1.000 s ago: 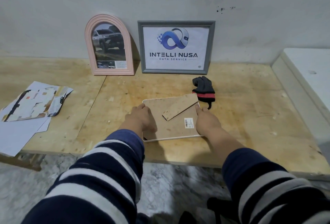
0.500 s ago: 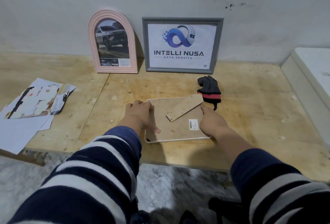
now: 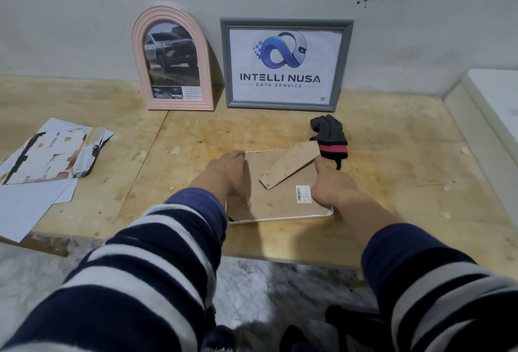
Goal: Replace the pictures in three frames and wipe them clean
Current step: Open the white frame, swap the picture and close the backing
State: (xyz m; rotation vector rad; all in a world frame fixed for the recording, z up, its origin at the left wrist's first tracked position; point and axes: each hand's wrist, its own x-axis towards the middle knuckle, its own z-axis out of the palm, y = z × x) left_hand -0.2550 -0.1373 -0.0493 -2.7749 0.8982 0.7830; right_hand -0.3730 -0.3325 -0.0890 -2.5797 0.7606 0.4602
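Observation:
A white frame [image 3: 280, 218] lies face down near the table's front edge, its brown backing board and folded stand [image 3: 288, 165] facing up. My left hand [image 3: 229, 172] rests on the frame's left side with the thumb pressed on the backing. On the frame's right edge sits my right hand [image 3: 333, 184], fingers curled around it. A pink arched frame [image 3: 172, 57] with a car picture and a grey frame [image 3: 286, 64] with a logo print lean upright against the wall. A black and red cloth [image 3: 330, 135] lies just behind the white frame.
Loose papers and old pictures [image 3: 47, 155] are piled at the table's left edge. A white ledge [image 3: 493, 104] rises along the right side. The wooden table [image 3: 406, 172] ends just in front of the frame, with marbled floor below.
Both hands stay on the face-down frame; my left thumb has slid a little down the backing. The view has shifted slightly.

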